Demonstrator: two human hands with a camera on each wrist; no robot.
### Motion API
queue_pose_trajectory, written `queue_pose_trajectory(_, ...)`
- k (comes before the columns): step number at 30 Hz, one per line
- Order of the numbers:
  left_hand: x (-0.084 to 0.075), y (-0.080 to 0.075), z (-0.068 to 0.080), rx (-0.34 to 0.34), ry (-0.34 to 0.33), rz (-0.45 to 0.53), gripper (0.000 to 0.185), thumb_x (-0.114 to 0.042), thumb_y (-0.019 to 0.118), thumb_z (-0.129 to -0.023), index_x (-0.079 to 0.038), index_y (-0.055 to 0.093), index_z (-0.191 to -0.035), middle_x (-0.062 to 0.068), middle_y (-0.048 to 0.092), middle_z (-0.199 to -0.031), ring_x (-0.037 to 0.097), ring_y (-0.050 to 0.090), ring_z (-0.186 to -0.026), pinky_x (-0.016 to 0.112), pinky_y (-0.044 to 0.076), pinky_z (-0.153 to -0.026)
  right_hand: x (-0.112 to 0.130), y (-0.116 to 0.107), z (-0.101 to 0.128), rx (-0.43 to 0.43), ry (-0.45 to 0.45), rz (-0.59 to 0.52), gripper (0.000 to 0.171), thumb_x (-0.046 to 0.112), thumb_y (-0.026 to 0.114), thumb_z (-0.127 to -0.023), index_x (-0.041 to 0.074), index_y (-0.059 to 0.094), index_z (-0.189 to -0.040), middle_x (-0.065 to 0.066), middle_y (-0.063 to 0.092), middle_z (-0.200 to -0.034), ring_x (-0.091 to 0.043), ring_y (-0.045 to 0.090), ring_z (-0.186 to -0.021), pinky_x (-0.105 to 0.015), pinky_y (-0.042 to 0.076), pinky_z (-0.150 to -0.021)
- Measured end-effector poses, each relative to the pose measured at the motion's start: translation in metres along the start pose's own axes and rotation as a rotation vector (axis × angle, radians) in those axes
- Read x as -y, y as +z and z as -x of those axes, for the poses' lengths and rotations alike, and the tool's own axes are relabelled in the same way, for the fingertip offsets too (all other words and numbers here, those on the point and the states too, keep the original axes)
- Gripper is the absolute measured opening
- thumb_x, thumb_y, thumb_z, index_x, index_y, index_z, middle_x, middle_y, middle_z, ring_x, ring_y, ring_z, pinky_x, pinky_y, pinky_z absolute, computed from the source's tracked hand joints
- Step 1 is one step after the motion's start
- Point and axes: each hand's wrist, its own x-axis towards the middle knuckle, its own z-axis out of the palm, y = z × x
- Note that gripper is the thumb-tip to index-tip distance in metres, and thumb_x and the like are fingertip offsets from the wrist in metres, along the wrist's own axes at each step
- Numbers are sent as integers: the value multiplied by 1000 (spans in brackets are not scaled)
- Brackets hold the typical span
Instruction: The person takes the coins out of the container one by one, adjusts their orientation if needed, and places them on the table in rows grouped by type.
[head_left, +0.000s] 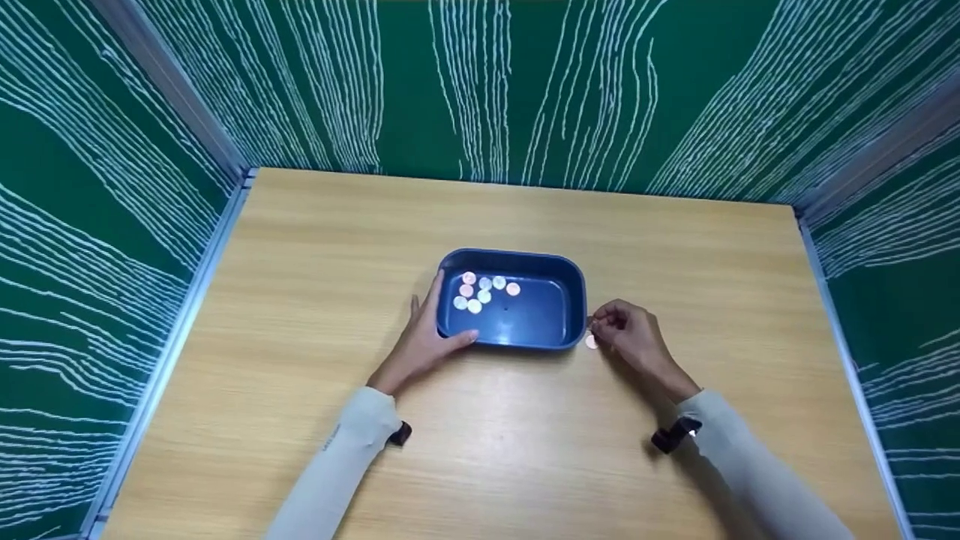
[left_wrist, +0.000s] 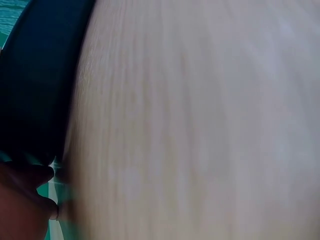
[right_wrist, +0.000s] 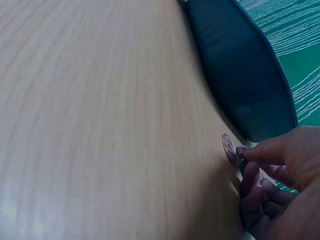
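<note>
A dark blue tray [head_left: 570,300] sits mid-table with several coins [head_left: 480,291] in its back left part. My left hand [head_left: 424,341] rests against the tray's front left corner, fingers straight along the left wall and thumb along the front wall. In the left wrist view only the blurred tray wall [left_wrist: 35,85] and fingertips [left_wrist: 42,175] show. My right hand [head_left: 626,337] sits just right of the tray with curled fingers. Its index fingertip [right_wrist: 243,150] touches the edge of a copper coin [right_wrist: 228,148] that lies on the table [head_left: 592,342] by the tray's front right corner [right_wrist: 240,75].
The wooden table [head_left: 300,247] is boxed in by green panels with white lines [head_left: 105,187] at the left, back and right. Metal rails [head_left: 202,277] run along the side edges.
</note>
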Motion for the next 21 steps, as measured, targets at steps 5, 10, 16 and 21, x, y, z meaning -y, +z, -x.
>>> queue_pose_trajectory(5, -2, -4, 4, -5, -35, -1, 124, -49, 89, -91, -43, 1, -177, 5, 9, -186, 51, -15, -166, 80, 8, -126, 5, 1, 9, -25, 8, -16, 9, -4, 77, -99, -6, 74, -108, -17, 73, -95, -13, 62, -68, -20, 51, -52)
queue_pose_trajectory(10, 0, -5, 5, -17, -36, -11, 124, -49, 89, -91, -44, 1, -177, 4, 8, -186, 52, -13, -166, 80, 8, -127, 4, -2, 21, -14, 41, -10, 9, -1, 76, -101, -5, 73, -108, -13, 71, -93, -15, 61, -67, -22, 52, -52)
queue_pose_trajectory(16, 0, -1, 3, 2, -18, -13, 124, -50, 88, -92, -41, 0, -178, 6, 7, -186, 53, -12, -165, 78, 7, -128, -1, -12, 31, -32, 51, 18, 8, -3, 75, -100, -6, 74, -108, -15, 72, -93, -12, 61, -68, -20, 52, -52)
queue_pose_trajectory(21, 0, 0, 1, 17, -34, -14, 124, -50, 88, -92, -41, 0, -178, 2, 5, -186, 54, -14, -165, 82, 10, -125, -5, -12, 37, -50, 33, 87, 8, 1, 77, -99, -3, 76, -106, -15, 75, -93, -11, 63, -71, -19, 52, -56)
